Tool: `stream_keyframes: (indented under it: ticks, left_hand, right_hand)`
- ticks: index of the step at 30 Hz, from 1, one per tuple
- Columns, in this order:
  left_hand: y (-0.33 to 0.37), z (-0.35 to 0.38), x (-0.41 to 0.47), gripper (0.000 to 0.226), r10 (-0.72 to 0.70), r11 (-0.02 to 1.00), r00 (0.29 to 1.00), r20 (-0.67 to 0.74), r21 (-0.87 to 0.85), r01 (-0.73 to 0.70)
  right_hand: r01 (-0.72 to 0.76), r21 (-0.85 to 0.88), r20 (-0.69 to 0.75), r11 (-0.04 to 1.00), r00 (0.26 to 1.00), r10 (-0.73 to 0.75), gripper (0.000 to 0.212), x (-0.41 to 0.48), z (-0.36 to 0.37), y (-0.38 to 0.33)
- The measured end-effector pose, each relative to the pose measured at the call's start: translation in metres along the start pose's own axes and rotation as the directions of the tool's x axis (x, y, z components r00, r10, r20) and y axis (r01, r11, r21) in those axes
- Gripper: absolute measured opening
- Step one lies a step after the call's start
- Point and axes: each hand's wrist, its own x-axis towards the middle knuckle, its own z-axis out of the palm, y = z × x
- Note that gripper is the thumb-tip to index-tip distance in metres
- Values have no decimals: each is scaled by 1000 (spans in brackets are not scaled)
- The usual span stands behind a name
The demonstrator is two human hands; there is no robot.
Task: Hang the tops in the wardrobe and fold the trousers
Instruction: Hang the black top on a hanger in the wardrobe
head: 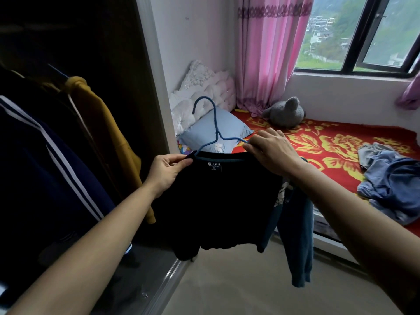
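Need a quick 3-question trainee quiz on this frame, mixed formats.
1. True or false: only one hand holds the black long-sleeved top.
2. Where does the left hand pinch the top? A) sleeve cuff B) collar C) hem
3. Fill in: the right hand pinches one end of the thin wire hanger, whose colour is ___.
Key: 1 false; 2 B; 3 blue.

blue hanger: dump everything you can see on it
The blue hanger is thin, apparently coated wire, with an open hook on a long neck. It is held upright in the air, hooked on nothing, its sloping arms tucked into the neckline of the black top. The right hand pinches one arm; the left hand pinches the top's collar at the other end.
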Motion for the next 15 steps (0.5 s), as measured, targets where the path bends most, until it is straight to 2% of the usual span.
stream_keyframes:
  ticks: [3, 6, 8, 10, 12, 13, 15]
  left_hand:
    - [6, 1, -1, 26, 18, 996, 1000, -7, -82, -19]
    - [17, -6, 1, 26, -71, 958, 992, -109, -286, 37]
    - [24, -15, 4, 23, -104, 931, 977, -187, -363, 30]
    - [29, -23, 6, 13, -92, 938, 967, -239, -346, 4]
    - [33, -31, 3, 6, -67, 954, 977, -201, -301, 4]
    - [32, -37, 1, 7, -74, 961, 982, -171, -275, 25]
    - [28, -56, -3, 14, -154, 966, 979, -132, -231, 120]
  right_hand:
    - [-7, 246, 51, 969, 999, -6, 30, 12, -2, -17]
    - [37, 361, 22, 932, 999, -49, 30, 20, -4, -29]
    - [48, 333, 45, 942, 997, -67, 31, 26, -1, -35]
    - [18, 222, 164, 975, 985, -55, 29, 30, 6, -41]
    - [-20, 106, 291, 994, 957, -12, 27, 33, 16, -47]
    - [-36, 82, 296, 996, 955, 10, 25, 35, 18, -50]
    - [-72, 118, 214, 990, 976, 46, 23, 43, 14, -57]
